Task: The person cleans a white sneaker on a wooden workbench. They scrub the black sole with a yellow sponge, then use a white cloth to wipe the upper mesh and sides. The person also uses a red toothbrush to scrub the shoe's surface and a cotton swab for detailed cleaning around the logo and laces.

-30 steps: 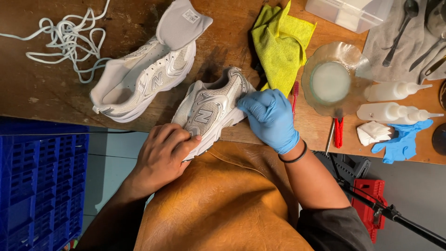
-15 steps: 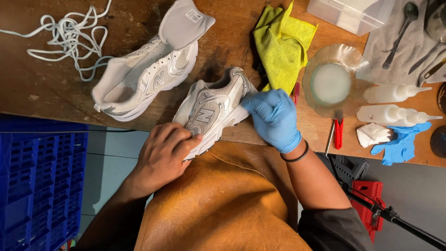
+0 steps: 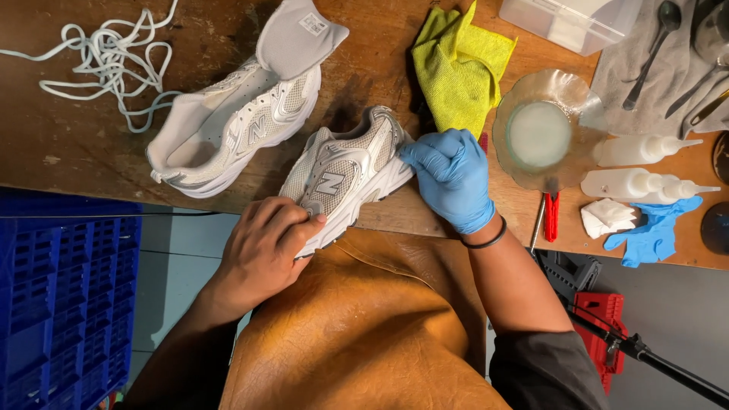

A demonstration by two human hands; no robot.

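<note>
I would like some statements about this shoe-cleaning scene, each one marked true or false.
1. The right hand wears a blue glove. True.
2. The left hand is gloved too. False: it is bare.
3. The left hand grips the toe of the nearer shoe. True.
4. The cloth behind the shoe is red. False: it is yellow-green.
5. The loose laces lie inside the blue crate. False: they lie on the table.
</note>
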